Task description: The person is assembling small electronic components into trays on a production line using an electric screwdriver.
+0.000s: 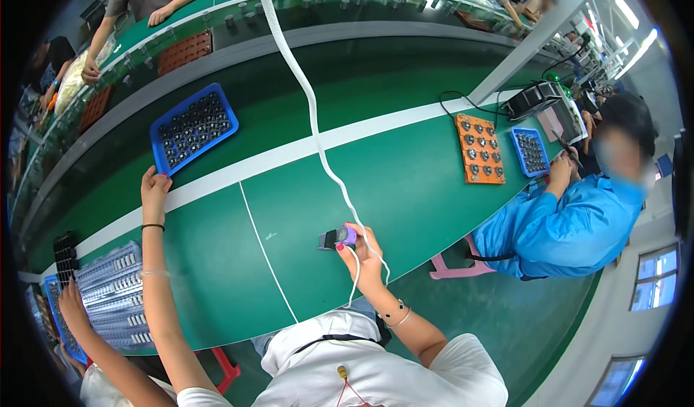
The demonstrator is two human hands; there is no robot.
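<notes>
My left hand [155,185] reaches far out to the left, its fingers closed on the near corner of a blue tray [230,123]. Many round, dark metal parts [194,126] fill that tray, which lies on the green belt beyond the white strip. Close to my body, my right hand [367,257] grips a small purple and black device [337,238] just above the green table. A thick white cord [312,110] hangs down from above and passes in front of my right hand; a loop of it drops below the fingers.
At left, a co-worker's hand [71,302] rests by stacked clear plastic trays [112,291]. On the right sit an orange tray [480,149] of round parts and a smaller blue tray [530,152], near a co-worker in blue [571,223]. A grey post [531,42] rises behind them.
</notes>
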